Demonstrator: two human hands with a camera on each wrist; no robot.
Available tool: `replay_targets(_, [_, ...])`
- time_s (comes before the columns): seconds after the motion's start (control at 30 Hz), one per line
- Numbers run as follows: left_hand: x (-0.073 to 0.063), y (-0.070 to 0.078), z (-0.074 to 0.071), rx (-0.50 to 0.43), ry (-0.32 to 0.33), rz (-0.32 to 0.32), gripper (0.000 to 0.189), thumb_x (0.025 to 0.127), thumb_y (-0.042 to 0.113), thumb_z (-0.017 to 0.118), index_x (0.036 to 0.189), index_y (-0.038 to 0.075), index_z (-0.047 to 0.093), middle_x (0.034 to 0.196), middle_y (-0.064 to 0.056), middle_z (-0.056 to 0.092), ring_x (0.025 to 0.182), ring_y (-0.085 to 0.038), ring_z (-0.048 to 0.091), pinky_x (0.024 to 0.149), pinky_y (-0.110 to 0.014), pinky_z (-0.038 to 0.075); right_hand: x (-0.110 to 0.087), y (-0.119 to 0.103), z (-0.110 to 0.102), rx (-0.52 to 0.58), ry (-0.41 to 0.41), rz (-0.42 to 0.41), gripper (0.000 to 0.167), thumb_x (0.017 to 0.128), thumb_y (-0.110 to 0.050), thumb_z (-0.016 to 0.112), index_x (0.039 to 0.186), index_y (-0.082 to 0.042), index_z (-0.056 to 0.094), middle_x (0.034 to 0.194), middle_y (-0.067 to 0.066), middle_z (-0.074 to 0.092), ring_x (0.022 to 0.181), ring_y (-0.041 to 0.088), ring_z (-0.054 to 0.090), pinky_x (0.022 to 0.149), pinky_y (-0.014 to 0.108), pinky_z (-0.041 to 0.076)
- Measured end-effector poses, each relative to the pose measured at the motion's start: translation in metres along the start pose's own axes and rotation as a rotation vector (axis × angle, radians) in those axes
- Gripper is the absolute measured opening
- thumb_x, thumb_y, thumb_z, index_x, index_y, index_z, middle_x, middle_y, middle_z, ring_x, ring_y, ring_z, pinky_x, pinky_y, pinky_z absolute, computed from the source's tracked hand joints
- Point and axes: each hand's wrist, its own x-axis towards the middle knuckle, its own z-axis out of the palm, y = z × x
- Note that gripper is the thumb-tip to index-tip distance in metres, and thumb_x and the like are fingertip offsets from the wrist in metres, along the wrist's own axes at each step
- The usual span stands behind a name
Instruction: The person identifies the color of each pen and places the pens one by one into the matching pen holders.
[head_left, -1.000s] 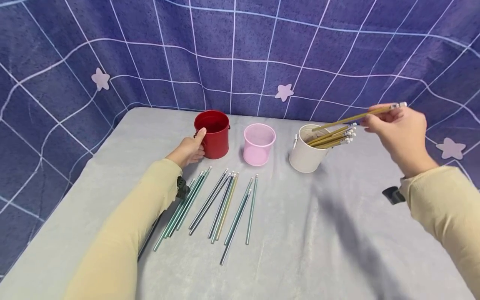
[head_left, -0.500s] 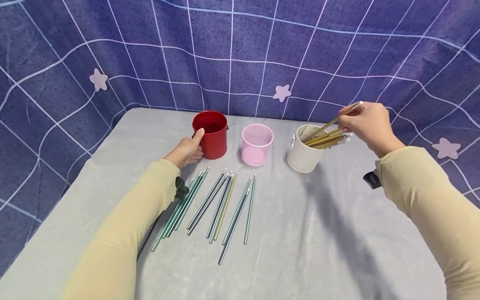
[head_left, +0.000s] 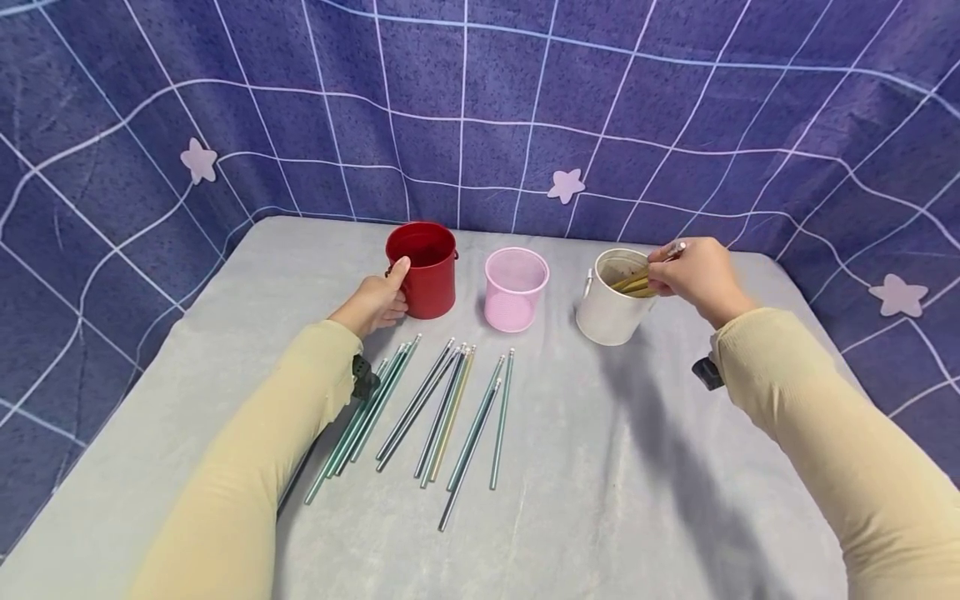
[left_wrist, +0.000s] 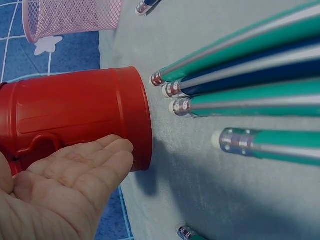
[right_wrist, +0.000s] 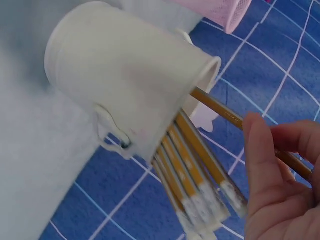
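In the head view my left hand (head_left: 375,302) rests against the side of a red metal bucket (head_left: 432,292), thumb near the rim. The left wrist view shows its fingers (left_wrist: 112,155) nearly straight along the bucket's wall, beside a wire handle. My right hand (head_left: 696,273) pinches a yellow pencil (right_wrist: 217,107) between thumb and fingers. That pencil's far end reaches inside the mouth of a white metal bucket (head_left: 609,315). Several other yellow pencils (right_wrist: 185,162) lean out over the same rim, eraser ends outward, partly behind my right hand in the head view.
A pink mesh cup (head_left: 513,304) stands between the two buckets. In front lie several green pencils (head_left: 371,412), dark blue pencils (head_left: 416,408) and one yellow pencil (head_left: 453,412) on the grey cloth (head_left: 600,500). A blue grid-patterned curtain (head_left: 337,108) hangs behind.
My right hand has moved left and down toward the white bucket, bringing the pinched pencil deeper into it. My left hand has stayed at the red bucket.
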Motion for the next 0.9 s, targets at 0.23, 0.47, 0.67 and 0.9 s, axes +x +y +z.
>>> replay_targets(0.23, [0.002,0.000,0.000,-0.003,0.007,-0.001,0.088,0.098,0.059,0.028,0.137,-0.020,0.032,0.140,-0.033,0.040,0.130,-0.039,0.041,0.108,-0.045,0.033,0.002,0.009,0.016,0.028,0.004,-0.008,0.025,0.079,0.000,0.055,0.097,0.016,0.062,0.053,-0.012,0.058,0.046,-0.006,0.054,0.050,0.012,0.049])
replay_targets(0.47, [0.000,0.001,0.000,-0.007,0.013,0.004,0.088,0.098,0.059,0.028,0.137,-0.019,0.032,0.140,-0.033,0.040,0.130,-0.039,0.042,0.108,-0.045,0.033,0.005,0.018,0.029,0.126,0.006,0.024,0.032,0.081,0.003,0.052,0.107,0.021,0.058,0.054,-0.009,0.059,0.046,-0.005,0.056,0.051,0.014,0.051])
replay_targets(0.67, [0.001,-0.001,0.000,-0.012,0.019,0.008,0.087,0.098,0.058,0.029,0.137,-0.020,0.033,0.139,-0.033,0.041,0.129,-0.040,0.043,0.107,-0.045,0.034,0.006,0.024,0.034,0.126,0.049,0.015,0.031,0.081,0.003,0.051,0.104,0.019,0.061,0.050,-0.009,0.057,0.043,-0.004,0.054,0.048,0.015,0.050])
replay_targets(0.9, [0.001,-0.001,0.000,-0.016,0.013,0.007,0.087,0.098,0.058,0.029,0.137,-0.020,0.032,0.140,-0.033,0.040,0.130,-0.039,0.042,0.108,-0.045,0.033,0.000,0.029,0.034,0.127,0.039,-0.009,0.029,0.082,0.000,0.053,0.103,0.019,0.060,0.052,-0.008,0.058,0.044,-0.003,0.054,0.048,0.017,0.051])
